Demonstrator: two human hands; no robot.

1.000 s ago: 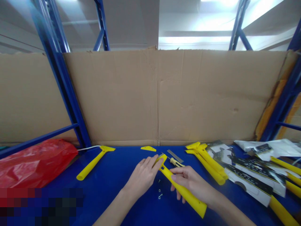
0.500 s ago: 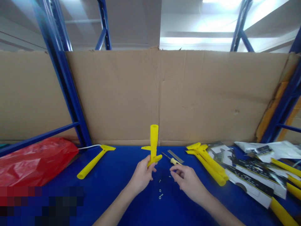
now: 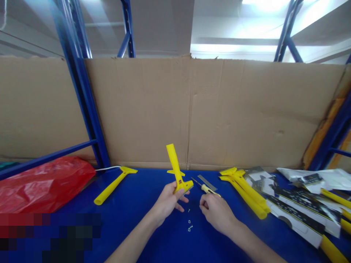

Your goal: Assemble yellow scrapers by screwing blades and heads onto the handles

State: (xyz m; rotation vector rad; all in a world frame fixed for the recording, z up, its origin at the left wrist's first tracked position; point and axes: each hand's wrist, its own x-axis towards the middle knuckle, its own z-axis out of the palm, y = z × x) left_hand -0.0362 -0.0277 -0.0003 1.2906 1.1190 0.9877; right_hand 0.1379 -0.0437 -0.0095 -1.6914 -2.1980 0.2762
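Observation:
My left hand grips a yellow scraper by its head, its hollow handle pointing up and leaning left. Behind it, a flat yellow piece lies on the blue table. My right hand is low over the table with its fingers curled together; whatever they hold, if anything, is hidden. Just beyond those fingers lies a screwdriver with a pale yellow handle, alongside a flat metal blade. Small screws and nuts are scattered between my hands.
Another yellow scraper rests at left, near a red plastic bag. Several more scrapers are piled at right, beside black-and-white packaging. A cardboard wall and blue rack posts close off the back.
The scraper in my left hand has tilted, its handle top swinging left and its head turning. My right hand has lowered and curled in; a small screw formerly visible beside it no longer shows.

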